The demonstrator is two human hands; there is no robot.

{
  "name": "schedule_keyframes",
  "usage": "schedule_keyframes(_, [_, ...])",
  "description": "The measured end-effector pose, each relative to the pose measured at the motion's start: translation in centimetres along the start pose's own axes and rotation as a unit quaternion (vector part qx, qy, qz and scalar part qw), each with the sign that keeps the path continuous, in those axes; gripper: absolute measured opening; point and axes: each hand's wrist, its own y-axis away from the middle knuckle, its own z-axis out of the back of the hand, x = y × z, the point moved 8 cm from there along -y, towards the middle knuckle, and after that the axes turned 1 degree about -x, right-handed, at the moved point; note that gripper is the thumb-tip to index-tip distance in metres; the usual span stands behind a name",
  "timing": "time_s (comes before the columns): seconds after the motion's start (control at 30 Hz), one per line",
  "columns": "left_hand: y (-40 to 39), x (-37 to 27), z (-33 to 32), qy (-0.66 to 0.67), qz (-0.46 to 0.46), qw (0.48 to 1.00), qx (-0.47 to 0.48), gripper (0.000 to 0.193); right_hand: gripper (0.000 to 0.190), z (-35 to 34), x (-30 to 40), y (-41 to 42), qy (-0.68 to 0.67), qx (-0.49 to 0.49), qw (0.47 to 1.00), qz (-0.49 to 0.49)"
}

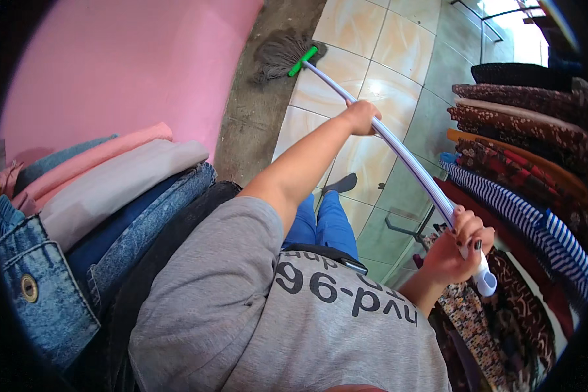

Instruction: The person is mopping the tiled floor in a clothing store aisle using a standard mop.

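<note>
A string mop with a green plastic head and grey strands rests on the floor at the top, across the edge between bare concrete and cream tiles. Its pale striped pole slants down to the right. My left hand, arm stretched out, grips the pole at its middle. Near the white hollow end cap, my right hand is closed around the upper end of the pole, dark polish on its nails. The mop strands look dark and lie spread out beside the pink wall.
Jeans and other folded or hanging garments crowd the left, below a pink wall. Along the right hang many patterned clothes. A dark metal rack frame stands at the upper right. My socked foot is on the tiles.
</note>
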Motion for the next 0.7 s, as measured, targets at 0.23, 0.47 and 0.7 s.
schedule_keyframes(0.23, [5.4, -7.5, -3.1, 0.077, -0.05, 0.99, 0.105, 0.023, 0.021, 0.8, 7.0, 2.6, 0.047, -0.005, 0.998, 0.051])
schedule_keyframes(0.47, [11.6, -8.0, -4.3, -0.062, -0.039, 0.949, 0.307, 0.026, 0.023, 4.2, 6.8, 3.4, 0.003, -0.065, 0.998, 0.006])
schedule_keyframes(0.7, [13.1, -16.0, -0.3, 0.155, -0.132, 0.933, 0.296, 0.026, 0.029, 8.4, 13.7, 4.4, -0.146, -0.097, 0.967, 0.187])
